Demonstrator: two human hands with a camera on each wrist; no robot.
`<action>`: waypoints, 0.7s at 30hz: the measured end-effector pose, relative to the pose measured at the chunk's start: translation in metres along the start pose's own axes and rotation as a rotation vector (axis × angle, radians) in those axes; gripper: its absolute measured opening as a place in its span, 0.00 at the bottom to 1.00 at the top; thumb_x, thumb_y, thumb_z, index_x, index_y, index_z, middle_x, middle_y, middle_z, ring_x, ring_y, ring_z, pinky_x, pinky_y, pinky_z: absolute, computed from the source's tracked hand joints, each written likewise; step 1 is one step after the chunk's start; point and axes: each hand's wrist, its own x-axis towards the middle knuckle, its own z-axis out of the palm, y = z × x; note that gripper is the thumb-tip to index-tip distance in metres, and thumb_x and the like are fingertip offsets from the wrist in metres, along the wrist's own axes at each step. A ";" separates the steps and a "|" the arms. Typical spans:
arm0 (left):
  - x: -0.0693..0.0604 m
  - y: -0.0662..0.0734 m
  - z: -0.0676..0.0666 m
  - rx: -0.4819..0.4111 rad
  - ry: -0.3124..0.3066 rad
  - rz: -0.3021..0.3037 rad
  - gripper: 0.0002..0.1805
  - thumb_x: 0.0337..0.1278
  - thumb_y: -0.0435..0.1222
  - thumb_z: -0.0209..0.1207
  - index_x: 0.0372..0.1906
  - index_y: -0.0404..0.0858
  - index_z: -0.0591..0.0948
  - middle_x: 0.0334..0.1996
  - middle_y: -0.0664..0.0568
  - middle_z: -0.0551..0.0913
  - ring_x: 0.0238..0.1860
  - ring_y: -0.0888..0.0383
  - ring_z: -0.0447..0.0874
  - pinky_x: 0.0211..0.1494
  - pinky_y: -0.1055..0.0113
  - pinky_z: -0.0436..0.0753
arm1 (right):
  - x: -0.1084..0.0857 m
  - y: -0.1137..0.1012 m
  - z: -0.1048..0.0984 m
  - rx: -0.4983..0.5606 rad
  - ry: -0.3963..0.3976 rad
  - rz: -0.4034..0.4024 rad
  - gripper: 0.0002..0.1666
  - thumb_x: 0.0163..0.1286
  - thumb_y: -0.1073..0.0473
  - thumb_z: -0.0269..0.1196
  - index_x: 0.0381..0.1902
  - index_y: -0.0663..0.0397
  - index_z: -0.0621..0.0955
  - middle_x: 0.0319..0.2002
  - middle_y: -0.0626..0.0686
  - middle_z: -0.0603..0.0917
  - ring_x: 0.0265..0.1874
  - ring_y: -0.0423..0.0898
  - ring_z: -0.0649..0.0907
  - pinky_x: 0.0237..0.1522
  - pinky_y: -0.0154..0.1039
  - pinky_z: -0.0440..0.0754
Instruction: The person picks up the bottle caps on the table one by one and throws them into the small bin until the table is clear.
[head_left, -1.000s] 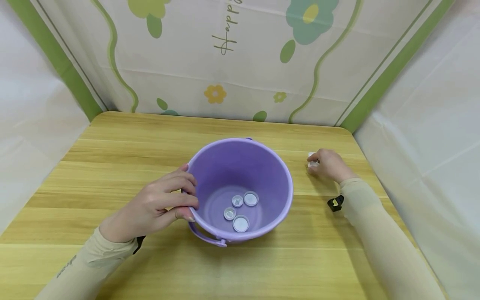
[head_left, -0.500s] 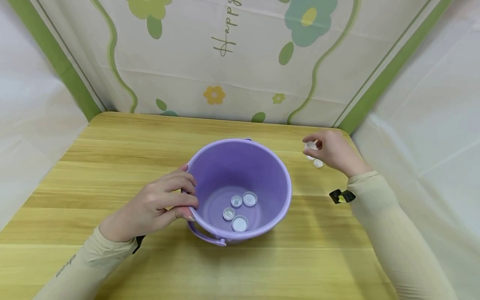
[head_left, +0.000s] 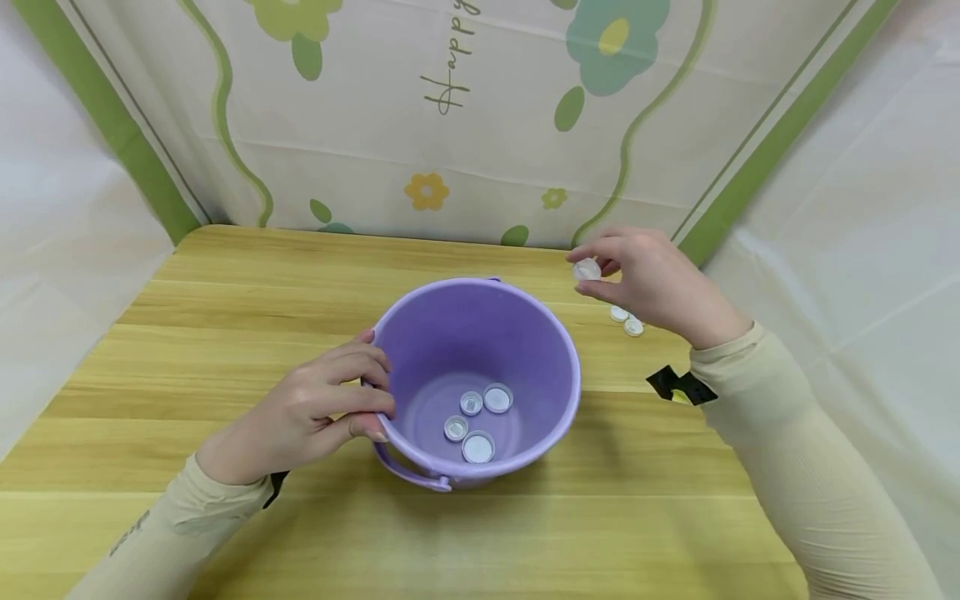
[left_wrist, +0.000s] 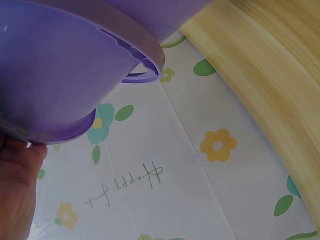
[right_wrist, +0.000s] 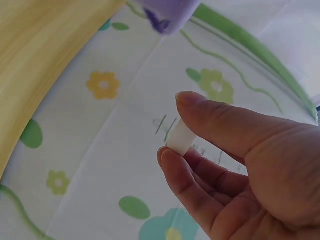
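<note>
Four small round whitish discs [head_left: 498,398] lie on the bottom of a round purple plastic bucket [head_left: 476,329]. The left hand [head_left: 315,408] has fingers and thumb clamped on the bucket's rim. The right hand [head_left: 652,279] pinches a small round white piece [head_left: 587,270] above the yellowish wood-grained table [head_left: 300,283], where two small white flat discs [head_left: 633,327] lie near that hand.

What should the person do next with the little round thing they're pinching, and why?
I'd guess: move the round piece over the bucket. The right grip pinches it in the air, not yet above the opening, four similar pieces lie inside, and the left grip holds the bucket.
</note>
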 end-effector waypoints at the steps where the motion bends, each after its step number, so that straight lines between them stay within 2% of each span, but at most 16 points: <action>1: 0.000 0.000 0.000 -0.001 0.000 0.001 0.13 0.67 0.42 0.60 0.36 0.35 0.84 0.36 0.47 0.79 0.47 0.48 0.75 0.74 0.46 0.64 | 0.001 -0.004 -0.001 0.001 -0.008 -0.010 0.20 0.57 0.65 0.75 0.49 0.56 0.86 0.44 0.52 0.85 0.36 0.47 0.84 0.39 0.43 0.84; 4: 0.001 0.000 0.000 0.001 0.000 0.007 0.13 0.68 0.42 0.59 0.36 0.35 0.84 0.36 0.47 0.79 0.46 0.49 0.75 0.74 0.46 0.64 | 0.005 -0.017 -0.002 0.014 -0.022 -0.042 0.20 0.58 0.65 0.75 0.49 0.57 0.86 0.43 0.51 0.86 0.36 0.47 0.84 0.40 0.43 0.85; 11: 0.001 0.001 -0.001 0.003 -0.003 0.000 0.13 0.68 0.42 0.59 0.35 0.35 0.84 0.36 0.47 0.79 0.46 0.49 0.75 0.74 0.47 0.64 | 0.011 -0.037 0.005 0.089 0.021 -0.183 0.19 0.57 0.61 0.76 0.47 0.56 0.87 0.34 0.48 0.84 0.29 0.41 0.81 0.29 0.38 0.81; 14: 0.000 0.001 -0.001 0.004 -0.003 -0.004 0.13 0.67 0.42 0.60 0.35 0.35 0.84 0.36 0.47 0.79 0.46 0.49 0.75 0.74 0.47 0.64 | 0.014 -0.045 0.010 0.154 0.003 -0.227 0.19 0.58 0.60 0.76 0.48 0.57 0.87 0.34 0.48 0.83 0.29 0.39 0.82 0.26 0.36 0.82; 17: 0.000 0.001 -0.001 0.004 -0.002 -0.005 0.13 0.67 0.42 0.60 0.35 0.35 0.84 0.36 0.48 0.79 0.46 0.49 0.75 0.74 0.47 0.64 | 0.016 -0.052 0.014 0.240 -0.047 -0.252 0.21 0.58 0.60 0.76 0.50 0.57 0.86 0.37 0.48 0.82 0.30 0.37 0.82 0.28 0.34 0.83; 21: 0.000 0.001 -0.001 0.002 0.002 -0.002 0.13 0.68 0.42 0.59 0.35 0.35 0.84 0.36 0.47 0.79 0.46 0.49 0.75 0.74 0.46 0.64 | 0.020 -0.059 0.021 0.339 -0.105 -0.258 0.24 0.55 0.62 0.77 0.51 0.58 0.85 0.41 0.49 0.82 0.32 0.37 0.84 0.37 0.31 0.86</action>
